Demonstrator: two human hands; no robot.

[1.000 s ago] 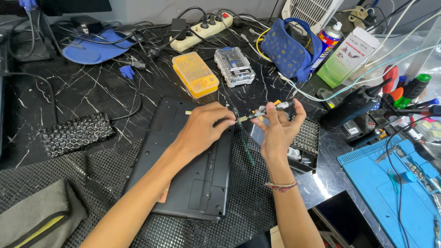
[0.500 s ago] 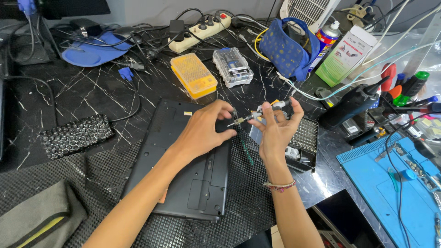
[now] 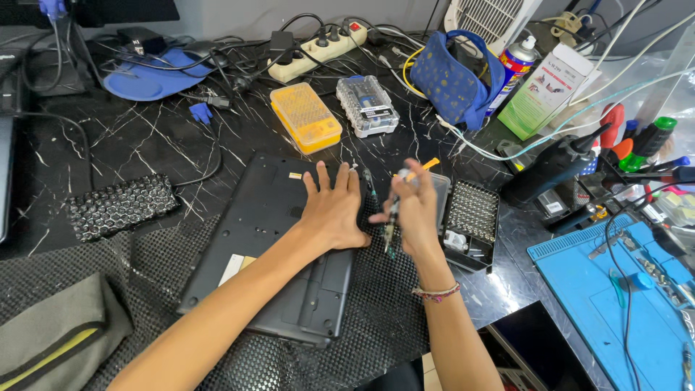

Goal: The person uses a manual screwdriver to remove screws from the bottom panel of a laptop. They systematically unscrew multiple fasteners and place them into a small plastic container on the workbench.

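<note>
A dark laptop [image 3: 268,253] lies upside down on a black mesh mat, its base facing up. My left hand [image 3: 333,210] rests flat on the laptop's right half with the fingers spread. My right hand [image 3: 414,210] hovers just right of the laptop and grips a slim screwdriver [image 3: 392,217] that points steeply down toward the mat. An open black bit case [image 3: 470,213] with rows of bits lies right beside my right hand.
A yellow parts box [image 3: 305,116] and a clear bit box [image 3: 367,105] sit behind the laptop. A power strip [image 3: 318,54], cables, a blue pouch [image 3: 452,83] and a spray can stand at the back. Tools and a blue work mat [image 3: 622,304] crowd the right.
Both hands held the screwdriver level between them earlier. My left hand has let go and dropped flat onto the laptop. My right hand has turned the screwdriver to point downward.
</note>
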